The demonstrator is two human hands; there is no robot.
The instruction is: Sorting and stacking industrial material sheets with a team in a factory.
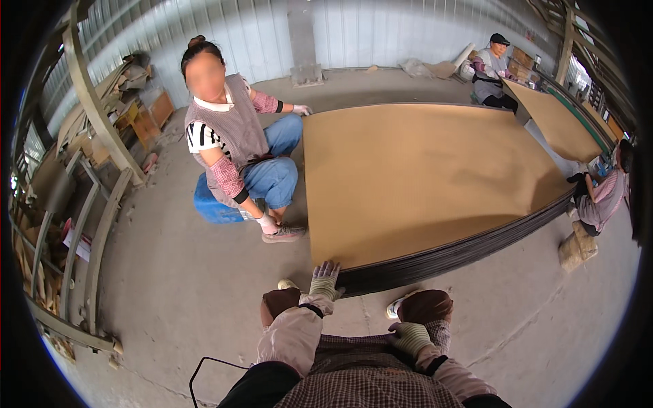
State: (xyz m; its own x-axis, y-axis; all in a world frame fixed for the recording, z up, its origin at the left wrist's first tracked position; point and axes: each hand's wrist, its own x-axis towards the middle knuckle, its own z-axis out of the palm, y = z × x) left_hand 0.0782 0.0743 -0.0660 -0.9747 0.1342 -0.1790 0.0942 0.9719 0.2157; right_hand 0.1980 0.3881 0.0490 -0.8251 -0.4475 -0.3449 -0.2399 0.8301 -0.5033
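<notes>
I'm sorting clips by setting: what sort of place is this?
Probably a wood-panel workshop: a low stack of large brown sheets on a concrete floor, corrugated metal walls, and gloved workers crouched around the stack.

A plywood workshop — corrugated metal walls [381, 30], bare concrete floor [183, 292], a low stack of veneer sheets [422, 183], scrap timber [129, 88].

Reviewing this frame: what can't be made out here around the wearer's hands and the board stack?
- Head view: the left hand lies at the near corner of the top brown sheet; its fingertips' grip underneath is hidden by the hand.
- The right hand rests by the knee; its palm side is hidden.
- The count of dark sheets in the stack edge is too fine.
- The squatting co-worker has a blurred face.
</notes>
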